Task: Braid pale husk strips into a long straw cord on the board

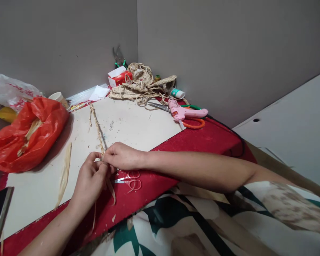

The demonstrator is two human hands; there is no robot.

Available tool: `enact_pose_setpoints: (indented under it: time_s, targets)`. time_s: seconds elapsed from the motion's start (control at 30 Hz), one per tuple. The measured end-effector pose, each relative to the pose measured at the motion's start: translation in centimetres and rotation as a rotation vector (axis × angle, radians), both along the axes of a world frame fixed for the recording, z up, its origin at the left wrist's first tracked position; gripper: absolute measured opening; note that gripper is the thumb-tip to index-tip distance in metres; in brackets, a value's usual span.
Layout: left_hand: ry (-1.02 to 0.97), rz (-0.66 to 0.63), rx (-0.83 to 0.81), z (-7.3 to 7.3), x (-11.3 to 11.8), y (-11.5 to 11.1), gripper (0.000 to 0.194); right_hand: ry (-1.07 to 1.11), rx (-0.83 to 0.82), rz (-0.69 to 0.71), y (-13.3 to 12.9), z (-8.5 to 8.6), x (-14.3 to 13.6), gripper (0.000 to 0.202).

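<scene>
Both hands meet at the near end of a braided straw cord, which runs away from me over a white board. My left hand pinches the cord's end from the left. From the right, my right hand has its fingers closed on the same spot, partly hiding it. Loose straw strands hang below the fingers toward the table edge. Just right of the strands lie small scissors with red-pink handles. A flat, pale straw strip lies on the board left of my left hand.
A red plastic bag with straw inside stands at left, near a dark flat device. Farther back are coiled braided cord, a red box, pliers, a pink glue gun and orange-handled scissors. Grey walls enclose the back.
</scene>
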State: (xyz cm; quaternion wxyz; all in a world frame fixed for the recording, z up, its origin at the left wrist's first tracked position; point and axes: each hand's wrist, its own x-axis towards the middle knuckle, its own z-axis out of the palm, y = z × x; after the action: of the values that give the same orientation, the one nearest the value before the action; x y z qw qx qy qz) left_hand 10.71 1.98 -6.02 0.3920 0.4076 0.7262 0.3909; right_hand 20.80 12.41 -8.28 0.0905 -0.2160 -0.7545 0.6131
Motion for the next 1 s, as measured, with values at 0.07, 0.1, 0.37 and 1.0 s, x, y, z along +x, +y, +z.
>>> enact_pose_setpoints:
  time_s: [0.07, 0.1, 0.37, 1.0]
  targets:
    - [0.06, 0.013, 0.012, 0.0, 0.0, 0.0, 0.018, 0.002, -0.019, -0.02, -0.1, 0.1, 0.1, 0.027]
    - [0.083, 0.013, 0.02, 0.0, 0.0, 0.1, 0.018, 0.007, -0.026, -0.032, -0.1, 0.2, 0.1, 0.026]
    - [0.155, -0.014, -0.019, 0.4, 0.2, 0.5, 0.022, -0.004, -0.027, -0.077, 0.2, 1.1, 0.6, 0.026]
    - [-0.427, 0.061, -0.114, 0.8, -1.6, 0.6, 0.042, 0.048, -0.282, 0.109, 1.4, 0.3, 0.3, 0.025]
